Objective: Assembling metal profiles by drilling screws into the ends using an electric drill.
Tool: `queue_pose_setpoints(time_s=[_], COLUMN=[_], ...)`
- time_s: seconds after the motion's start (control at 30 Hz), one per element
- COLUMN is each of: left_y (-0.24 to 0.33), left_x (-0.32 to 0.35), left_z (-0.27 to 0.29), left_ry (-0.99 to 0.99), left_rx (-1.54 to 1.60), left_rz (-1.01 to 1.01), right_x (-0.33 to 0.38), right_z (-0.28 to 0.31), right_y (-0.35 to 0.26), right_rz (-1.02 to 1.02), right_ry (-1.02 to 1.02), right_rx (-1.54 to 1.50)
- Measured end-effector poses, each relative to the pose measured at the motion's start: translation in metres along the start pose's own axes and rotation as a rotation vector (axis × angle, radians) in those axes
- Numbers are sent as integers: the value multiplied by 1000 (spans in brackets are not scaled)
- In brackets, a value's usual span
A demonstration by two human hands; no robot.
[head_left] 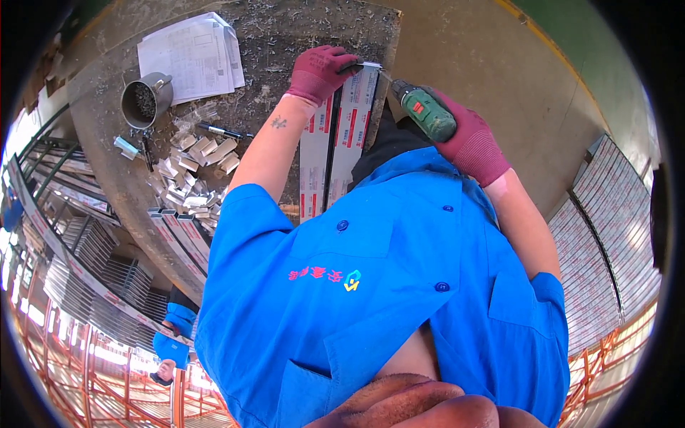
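A worker in a blue shirt (399,242) leans over a scuffed workbench (275,39) in a workshop, the left hand (322,73), in a maroon glove, bent over the far end of a long metal profile (354,118), its fingers drawn in close there, though whether they pinch or merely steady it cannot be told; the right hand (467,139), gloved to match, is wrapped around a green drill (427,115), its nose aimed at that same end, contact unclear. The profile lies flat along the bench's right edge, 1 of 2 side by side with a dark strip between them, both covered in red-and-white printed film. It looks stiff and probably light for its length, its smooth film likely slippery and its cut ends possibly sharp, so a gloved hold across both sides near the end, the bench bearing the weight, should serve best; the drill, likely the denser object, suits a full grip. To the left sit loose papers (189,60), a metal mug (146,100) of small fasteners and a heap of short metal offcuts (193,171)
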State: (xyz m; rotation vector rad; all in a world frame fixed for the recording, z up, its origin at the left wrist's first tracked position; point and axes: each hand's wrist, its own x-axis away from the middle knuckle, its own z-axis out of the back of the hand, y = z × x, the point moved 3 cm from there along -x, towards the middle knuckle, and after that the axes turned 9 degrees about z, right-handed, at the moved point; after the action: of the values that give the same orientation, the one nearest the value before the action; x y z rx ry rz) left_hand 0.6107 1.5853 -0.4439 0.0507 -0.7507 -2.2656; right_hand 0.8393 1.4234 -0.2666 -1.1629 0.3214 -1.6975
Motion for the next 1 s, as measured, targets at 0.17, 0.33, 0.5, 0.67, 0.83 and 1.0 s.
queue_pose_setpoints(time_s=[0.17,0.33,0.5,0.67,0.83,1.0], left_y=[0,-3,-5,-2,-4,-7], left_x=[-2,-6,-13,-17,-18,-15], left_z=[-1,-3,-4,-1,-4,-8], left_ry=[-13,-69,-174,-256,-296,-255], left_rx=[1,18,24,29,-6,16], left_rz=[-5,-3,13,42,46,12], right_x=[-4,-18,-34,-39,-43,-44], right_z=[1,3,10,10,12,13], right_y=[-7,-30,-43,-40,-44,-46], right_rz=[9,2,-83,-45,-6,21], right_ry=[-36,-99,-192,-172,-170,-179], right_rx=[77,132,242,263,282,306])
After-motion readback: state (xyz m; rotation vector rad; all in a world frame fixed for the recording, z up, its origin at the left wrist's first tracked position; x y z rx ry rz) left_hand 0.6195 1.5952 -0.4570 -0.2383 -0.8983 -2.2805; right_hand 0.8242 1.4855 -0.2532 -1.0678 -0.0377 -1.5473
